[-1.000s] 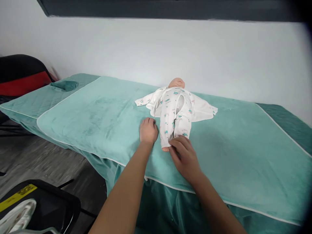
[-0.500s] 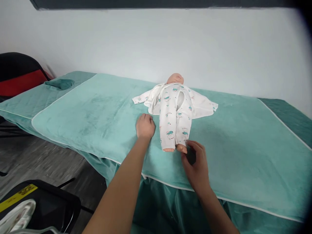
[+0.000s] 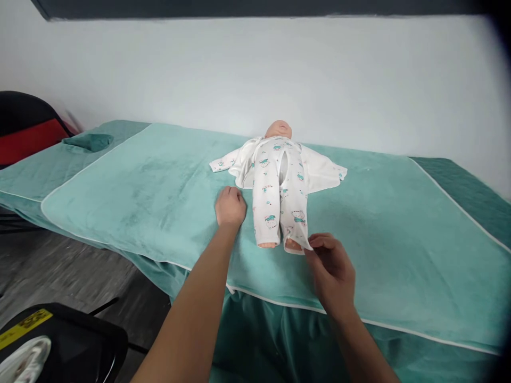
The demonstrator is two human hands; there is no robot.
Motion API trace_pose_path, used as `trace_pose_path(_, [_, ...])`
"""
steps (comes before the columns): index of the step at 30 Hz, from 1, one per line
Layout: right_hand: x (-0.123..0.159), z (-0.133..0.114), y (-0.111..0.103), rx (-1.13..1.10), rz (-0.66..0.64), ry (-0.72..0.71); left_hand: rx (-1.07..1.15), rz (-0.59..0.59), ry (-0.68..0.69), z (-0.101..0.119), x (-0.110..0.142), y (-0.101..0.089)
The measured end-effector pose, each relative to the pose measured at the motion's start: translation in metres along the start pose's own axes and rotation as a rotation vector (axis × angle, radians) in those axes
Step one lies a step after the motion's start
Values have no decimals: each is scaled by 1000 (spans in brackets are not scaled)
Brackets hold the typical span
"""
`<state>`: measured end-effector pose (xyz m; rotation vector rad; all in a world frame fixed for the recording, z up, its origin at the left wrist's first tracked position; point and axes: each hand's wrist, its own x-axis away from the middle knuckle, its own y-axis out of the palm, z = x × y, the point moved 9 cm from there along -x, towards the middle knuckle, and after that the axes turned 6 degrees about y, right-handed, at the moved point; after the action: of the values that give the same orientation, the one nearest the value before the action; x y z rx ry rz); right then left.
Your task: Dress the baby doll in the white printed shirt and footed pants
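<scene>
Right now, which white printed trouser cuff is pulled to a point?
The white printed cloth cuff at picture right: the right hand pinches its edge, while the other cuff lies untouched.

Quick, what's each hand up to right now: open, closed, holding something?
Left hand: resting on the green cover; fingertips hidden, so open or closed can't be told.
Right hand: closed in a pinch, holding the edge of a trouser cuff.

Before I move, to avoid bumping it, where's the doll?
Head view, near centre: the doll lies on the green cover, left hand beside it, right hand pinching its trouser cuff.
</scene>
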<state>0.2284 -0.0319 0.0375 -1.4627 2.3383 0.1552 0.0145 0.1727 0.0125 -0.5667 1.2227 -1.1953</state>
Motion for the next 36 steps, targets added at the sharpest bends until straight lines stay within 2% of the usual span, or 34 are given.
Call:
trace_pose_path(3, [3, -13, -13, -67, 26, -21, 8, 4, -10, -1, -1, -1])
trace_pose_path(5, [3, -11, -16, -45, 27, -25, 11, 7, -6, 0, -2, -1])
trace_pose_path(8, [3, 1, -8, 128, -23, -23, 6, 6, -2, 0, -2, -1])
trace_pose_path(11, [5, 5, 4, 352, -53, -95, 2, 9, -5, -1, -1, 0])
trace_pose_path(16, [2, -12, 16, 436, -49, -220, 11, 4, -10, -1, -1, 1])
trace_pose_path(23, [5, -40, 11, 386, 8, -363, -47, -7, -10, 1, -1, -1])
trace_pose_path(25, [8, -45, 18, 467, 2, -428, -52, -10, -13, 1, -1, -1])
trace_pose_path(27, [9, -44, 35, 583, -88, -470, -56, -7, -8, 1, -1, -1])
trace_pose_path(30, [7, -33, 57, 723, -218, -442, -60, -5, -3, 1, -1, -1])
trace_pose_path(33, [0, -24, 61, 774, -218, -379, -58, -4, 0, 0, -1, 0])
trace_pose_path(36, [-4, -27, 60, 744, -208, -393, -50, 3, 10, 0, -1, 0])
